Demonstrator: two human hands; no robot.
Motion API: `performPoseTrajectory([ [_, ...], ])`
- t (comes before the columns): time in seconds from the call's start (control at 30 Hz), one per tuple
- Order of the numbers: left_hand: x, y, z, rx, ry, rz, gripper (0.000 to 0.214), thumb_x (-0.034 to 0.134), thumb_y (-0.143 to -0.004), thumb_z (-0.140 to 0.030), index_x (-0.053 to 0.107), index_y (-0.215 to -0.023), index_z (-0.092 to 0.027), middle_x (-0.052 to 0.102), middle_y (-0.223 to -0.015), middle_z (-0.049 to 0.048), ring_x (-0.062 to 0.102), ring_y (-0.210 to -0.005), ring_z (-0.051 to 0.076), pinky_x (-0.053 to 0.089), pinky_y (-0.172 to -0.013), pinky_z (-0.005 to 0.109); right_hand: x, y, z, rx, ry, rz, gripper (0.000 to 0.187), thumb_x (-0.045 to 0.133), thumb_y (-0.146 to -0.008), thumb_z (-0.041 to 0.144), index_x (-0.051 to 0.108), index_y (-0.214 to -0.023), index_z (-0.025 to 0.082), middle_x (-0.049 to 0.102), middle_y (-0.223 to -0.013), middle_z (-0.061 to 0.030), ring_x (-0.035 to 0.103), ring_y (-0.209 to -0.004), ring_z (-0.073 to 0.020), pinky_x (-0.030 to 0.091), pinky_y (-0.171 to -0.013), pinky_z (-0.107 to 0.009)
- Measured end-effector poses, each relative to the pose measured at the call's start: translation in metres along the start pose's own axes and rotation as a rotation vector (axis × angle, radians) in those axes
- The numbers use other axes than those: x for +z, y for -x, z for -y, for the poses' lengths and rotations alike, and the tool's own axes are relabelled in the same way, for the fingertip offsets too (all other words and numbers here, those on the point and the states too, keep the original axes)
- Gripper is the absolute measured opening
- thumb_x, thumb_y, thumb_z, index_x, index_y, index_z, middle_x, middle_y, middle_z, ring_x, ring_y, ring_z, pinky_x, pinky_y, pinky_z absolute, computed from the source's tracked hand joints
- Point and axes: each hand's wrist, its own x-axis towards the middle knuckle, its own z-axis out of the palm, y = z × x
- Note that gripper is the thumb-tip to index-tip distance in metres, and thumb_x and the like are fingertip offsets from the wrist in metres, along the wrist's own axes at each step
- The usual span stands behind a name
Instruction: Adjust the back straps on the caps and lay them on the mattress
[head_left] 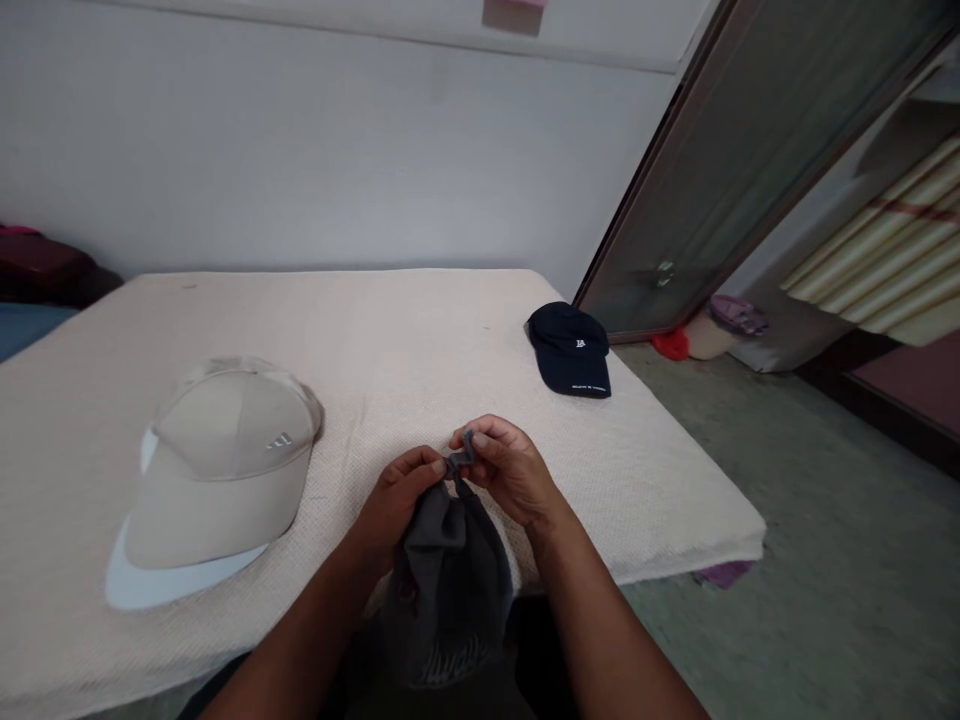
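A dark grey cap [450, 590] with stitched lettering on its brim hangs at the near edge of the bed, its brim toward me. My left hand [409, 490] pinches the cap's grey back strap near where it joins the crown. Between thumb and fingers of my right hand [506, 465], the strap's loose end [469, 440] is held up in a bend. Both hands are closed and close together. Any buckle on the strap is hidden by my fingers.
On the bed's pale cover [420, 340], a beige cap [225, 430] rests over a light blue brim [124, 580] at left. A navy cap [570, 350] lies near the right edge. Beyond are a white wall [337, 150], a dark glass-like door panel [720, 170] and green floor [840, 560].
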Motion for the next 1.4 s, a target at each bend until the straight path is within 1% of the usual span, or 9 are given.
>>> performPoseTrajectory([
  [0.23, 0.002, -0.001, 0.003, -0.008, -0.141, 0.014, 0.02, 0.063, -0.074, -0.036, 0.058, -0.071, -0.017, 0.051, -0.056, -0.0051, 0.041, -0.046, 0.007, 0.03, -0.046, 0.019, -0.001, 0.002, 0.0, -0.011, -0.006, 0.031, 0.011, 0.064, -0.077, 0.029, 0.058, -0.079, 0.02, 0.066, -0.079, -0.0004, 0.036, -0.042, -0.0034, 0.038, -0.047, -0.022],
  [0.37, 0.0, -0.003, 0.005, 0.021, -0.155, -0.041, 0.019, 0.064, -0.073, -0.035, 0.06, -0.074, -0.017, 0.051, -0.055, -0.0058, 0.042, -0.046, 0.007, 0.03, -0.046, 0.019, -0.003, 0.0, -0.001, -0.027, -0.017, -0.019, 0.011, 0.066, -0.076, 0.027, 0.06, -0.077, 0.018, 0.066, -0.08, -0.0008, 0.041, -0.046, -0.0036, 0.03, -0.043, -0.018],
  [0.5, -0.001, -0.001, 0.004, -0.019, -0.053, -0.012, 0.017, 0.063, -0.074, -0.032, 0.057, -0.07, -0.016, 0.053, -0.056, -0.0046, 0.043, -0.046, 0.007, 0.031, -0.046, 0.019, -0.003, 0.0, -0.001, -0.02, -0.03, -0.012, 0.011, 0.065, -0.076, 0.027, 0.059, -0.078, 0.018, 0.066, -0.079, -0.0012, 0.044, -0.046, -0.0043, 0.026, -0.041, -0.018],
  [0.6, -0.001, 0.0, 0.002, -0.063, -0.001, -0.007, 0.019, 0.064, -0.073, -0.032, 0.054, -0.066, -0.017, 0.053, -0.055, -0.0045, 0.042, -0.045, 0.007, 0.031, -0.045, 0.019, -0.004, 0.001, -0.002, -0.03, -0.021, -0.004, 0.011, 0.065, -0.077, 0.028, 0.059, -0.079, 0.019, 0.066, -0.081, -0.0008, 0.042, -0.044, -0.0039, 0.032, -0.043, -0.019],
  [0.73, -0.001, -0.001, 0.003, -0.09, 0.018, 0.031, 0.021, 0.066, -0.071, -0.034, 0.054, -0.068, -0.017, 0.055, -0.058, -0.0037, 0.044, -0.047, 0.007, 0.032, -0.046, 0.019, -0.004, 0.0, -0.001, -0.019, -0.01, -0.022, 0.012, 0.066, -0.075, 0.028, 0.059, -0.078, 0.018, 0.066, -0.082, -0.0004, 0.043, -0.045, -0.0046, 0.041, -0.05, -0.023],
  [0.87, -0.002, -0.003, 0.005, -0.076, 0.017, 0.019, 0.02, 0.066, -0.071, -0.034, 0.057, -0.071, -0.016, 0.06, -0.064, -0.0017, 0.048, -0.05, 0.008, 0.035, -0.049, 0.02, -0.005, 0.0, -0.001, -0.013, 0.004, -0.028, 0.012, 0.066, -0.075, 0.028, 0.059, -0.078, 0.018, 0.065, -0.08, -0.0006, 0.042, -0.045, -0.0046, 0.037, -0.047, -0.022],
  [1.1, -0.003, -0.003, 0.005, -0.058, -0.035, -0.009, 0.015, 0.064, -0.071, -0.026, 0.054, -0.066, -0.016, 0.058, -0.057, -0.0033, 0.045, -0.045, 0.007, 0.031, -0.044, 0.018, -0.006, 0.001, -0.003, 0.026, 0.021, 0.015, 0.013, 0.065, -0.075, 0.028, 0.056, -0.078, 0.019, 0.066, -0.079, -0.0018, 0.041, -0.042, -0.0041, 0.025, -0.04, -0.019],
  [1.27, -0.001, -0.005, 0.007, -0.019, -0.154, -0.064, 0.017, 0.064, -0.071, -0.027, 0.052, -0.065, -0.017, 0.053, -0.052, -0.0057, 0.04, -0.043, 0.006, 0.026, -0.042, 0.018, -0.01, -0.001, -0.006, 0.03, 0.166, 0.035, 0.012, 0.067, -0.073, 0.026, 0.058, -0.075, 0.018, 0.053, -0.059, 0.0048, 0.041, -0.042, -0.0047, 0.025, -0.04, -0.019],
  [1.4, -0.002, -0.005, 0.008, 0.019, -0.234, -0.132, 0.018, 0.065, -0.07, -0.027, 0.052, -0.062, -0.016, 0.05, -0.05, -0.0062, 0.038, -0.043, 0.005, 0.025, -0.042, 0.018, -0.012, -0.002, -0.009, 0.002, 0.312, 0.05, 0.009, 0.066, -0.072, 0.022, 0.059, -0.073, 0.017, 0.052, -0.059, 0.0047, 0.042, -0.045, -0.0054, 0.029, -0.043, -0.02],
])
